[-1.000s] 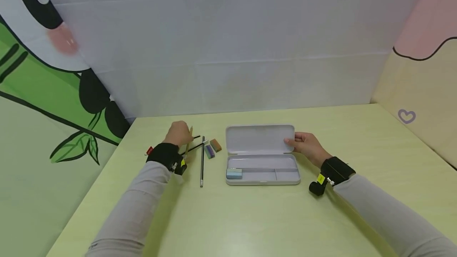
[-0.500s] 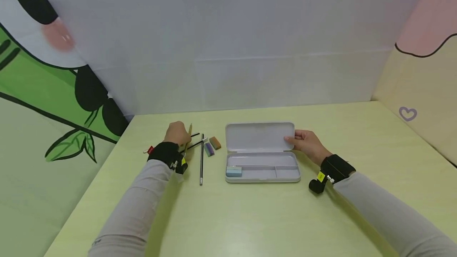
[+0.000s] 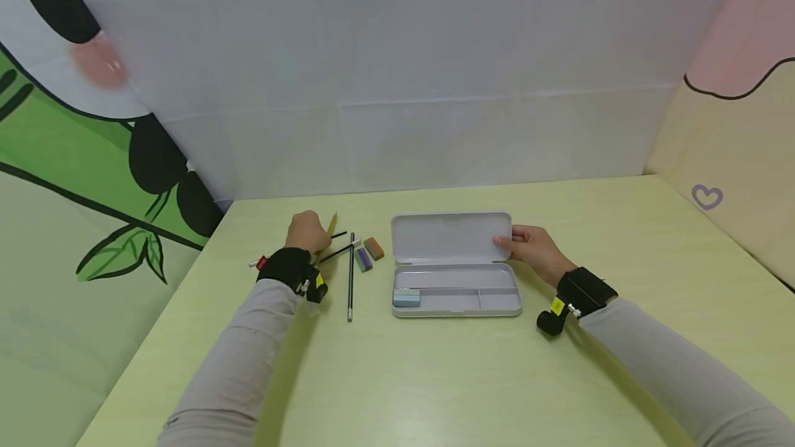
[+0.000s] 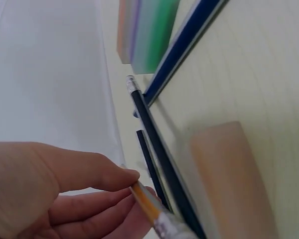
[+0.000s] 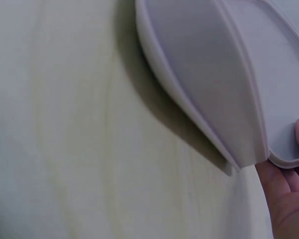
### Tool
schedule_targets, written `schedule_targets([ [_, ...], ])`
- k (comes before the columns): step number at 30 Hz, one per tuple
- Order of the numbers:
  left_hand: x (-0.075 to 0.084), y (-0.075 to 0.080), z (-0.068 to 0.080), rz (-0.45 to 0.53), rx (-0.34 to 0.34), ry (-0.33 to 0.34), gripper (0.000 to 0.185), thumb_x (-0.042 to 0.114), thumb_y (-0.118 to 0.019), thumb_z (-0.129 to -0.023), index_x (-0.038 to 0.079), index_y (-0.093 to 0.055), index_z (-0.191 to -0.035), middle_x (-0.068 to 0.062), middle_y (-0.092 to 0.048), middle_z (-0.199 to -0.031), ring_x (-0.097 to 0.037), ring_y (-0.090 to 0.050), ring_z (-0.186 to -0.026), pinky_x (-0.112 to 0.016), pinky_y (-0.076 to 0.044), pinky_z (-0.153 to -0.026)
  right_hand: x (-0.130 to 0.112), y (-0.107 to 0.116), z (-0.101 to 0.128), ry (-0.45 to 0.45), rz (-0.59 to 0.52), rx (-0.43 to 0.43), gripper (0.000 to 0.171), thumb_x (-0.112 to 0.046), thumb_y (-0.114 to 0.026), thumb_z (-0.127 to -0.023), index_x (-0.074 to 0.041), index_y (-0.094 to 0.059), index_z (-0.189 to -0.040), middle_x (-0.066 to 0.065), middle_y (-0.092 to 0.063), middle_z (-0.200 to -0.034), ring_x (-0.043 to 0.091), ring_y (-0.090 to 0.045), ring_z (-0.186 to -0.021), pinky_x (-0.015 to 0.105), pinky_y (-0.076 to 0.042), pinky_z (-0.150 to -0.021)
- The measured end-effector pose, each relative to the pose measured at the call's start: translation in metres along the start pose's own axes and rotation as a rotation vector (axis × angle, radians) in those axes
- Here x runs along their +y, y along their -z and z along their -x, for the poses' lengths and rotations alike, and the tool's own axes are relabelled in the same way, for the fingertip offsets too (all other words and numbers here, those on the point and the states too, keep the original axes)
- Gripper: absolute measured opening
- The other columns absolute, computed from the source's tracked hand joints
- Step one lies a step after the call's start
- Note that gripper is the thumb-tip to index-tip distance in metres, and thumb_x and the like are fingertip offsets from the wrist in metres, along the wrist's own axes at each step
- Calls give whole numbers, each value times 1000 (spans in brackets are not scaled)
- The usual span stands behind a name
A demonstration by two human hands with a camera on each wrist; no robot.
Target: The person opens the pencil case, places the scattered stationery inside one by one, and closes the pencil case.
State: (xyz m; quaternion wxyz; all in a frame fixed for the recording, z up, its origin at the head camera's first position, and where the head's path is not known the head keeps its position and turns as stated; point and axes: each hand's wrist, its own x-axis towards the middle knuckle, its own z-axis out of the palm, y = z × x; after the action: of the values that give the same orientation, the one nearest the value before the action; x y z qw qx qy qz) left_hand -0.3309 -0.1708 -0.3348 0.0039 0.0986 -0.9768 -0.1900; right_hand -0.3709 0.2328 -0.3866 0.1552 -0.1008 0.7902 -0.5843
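Observation:
My left hand point(image 3: 307, 232) pinches a yellow pencil point(image 4: 147, 203) between thumb and fingers, its metal-banded end towards the wrist camera. Beside it lie several dark pencils point(image 3: 350, 288), some crossing each other. A purple and green eraser point(image 3: 364, 261) and an orange eraser point(image 3: 374, 248) lie just right of them. My right hand point(image 3: 537, 252) grips the right edge of the raised lid point(image 3: 444, 236) of a white pencil case, thumb on the inner face. The case's tray point(image 3: 447, 313) stands open on the table, with a light blue eraser point(image 3: 406, 299) in its front left compartment.
A pale orange block point(image 4: 234, 179) lies close below the left wrist camera. Left of the left wrist is a small red and white item point(image 3: 259, 263). The light yellow table point(image 3: 435, 378) ends at a white sheet point(image 3: 428, 143) behind.
The yellow pencil in my left hand has tilted, its tip now leaning slightly right. My right hand stays on the lid. The head view has shifted a little.

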Motion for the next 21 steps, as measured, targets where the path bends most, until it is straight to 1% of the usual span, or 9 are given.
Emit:
schedule_targets([
  [4, 0, 3, 2, 13, 42, -41, 31, 3, -62, -82, 7, -46, -55, -2, -38, -54, -16, -38, -52, -26, -33, -52, -1, -1, 1, -1, 7, -3, 53, -21, -58, -96, 11, -45, -136, 27, -53, -135, -7, -61, -87, 15, -53, -81],
  [6, 2, 4, 4, 16, 71, -62, 39, 3, -62, -81, 12, -40, -50, 2, -34, -49, -14, -34, -49, -26, -31, -52, -2, -2, 2, -2, 9, -1, 53, -21, -58, -96, 11, -45, -136, 28, -53, -136, -7, -61, -87, 15, -53, -81],
  [9, 7, 7, 7, 36, 93, -75, 46, 1, -59, -80, 15, -34, -45, 5, -26, -46, -11, -26, -47, -25, -27, -50, -1, -2, 2, -2, 8, 1, 54, -22, -59, -96, 11, -45, -137, 27, -53, -136, -7, -61, -87, 15, -53, -81],
  [11, 11, 8, 10, 53, 102, -72, 46, 1, -59, -81, 15, -37, -44, 4, -29, -44, -11, -26, -46, -25, -27, -50, 0, -2, 2, -8, 5, 3, 54, -23, -59, -96, 10, -46, -137, 26, -54, -135, -7, -61, -87, 15, -53, -81],
  [13, 15, 10, 13, 74, 114, -80, 40, 0, -59, -81, 10, -46, -44, 0, -38, -43, -12, -31, -45, -25, -31, -50, 1, -3, 2, -14, 4, 4, 55, -23, -59, -96, 10, -46, -137, 25, -55, -135, -6, -61, -87, 15, -53, -81],
  [15, 20, 12, 16, 85, 139, -97, 30, 0, -60, -82, 2, -60, -51, -10, -54, -48, -18, -45, -46, -27, -40, -51, 2, -3, 3, -17, 2, 1, 55, -23, -59, -96, 10, -45, -137, 25, -54, -136, -6, -61, -87, 15, -53, -82],
  [17, 24, 14, 19, 96, 162, -117, 19, 1, -62, -83, -5, -71, -67, -19, -68, -64, -25, -60, -56, -31, -49, -55, 2, -3, 3, -15, -3, 0, 55, -23, -59, -96, 11, -45, -137, 26, -54, -136, -5, -61, -88, 16, -53, -82],
  [19, 29, 17, 22, 125, 171, -135, 17, 2, -61, -84, -9, -74, -82, -25, -71, -79, -32, -66, -65, -34, -54, -58, 2, -2, 3, -7, -5, -2, 55, -23, -59, -96, 11, -44, -137, 26, -54, -136, -5, -61, -88, 16, -53, -82],
  [21, 35, 20, 24, 155, 176, -159, 18, 2, -60, -86, -10, -73, -91, -27, -71, -87, -34, -68, -71, -35, -55, -60, 1, -2, 2, 1, -5, -6, 55, -22, -59, -96, 11, -44, -137, 27, -53, -136, -5, -61, -89, 16, -53, -82],
])
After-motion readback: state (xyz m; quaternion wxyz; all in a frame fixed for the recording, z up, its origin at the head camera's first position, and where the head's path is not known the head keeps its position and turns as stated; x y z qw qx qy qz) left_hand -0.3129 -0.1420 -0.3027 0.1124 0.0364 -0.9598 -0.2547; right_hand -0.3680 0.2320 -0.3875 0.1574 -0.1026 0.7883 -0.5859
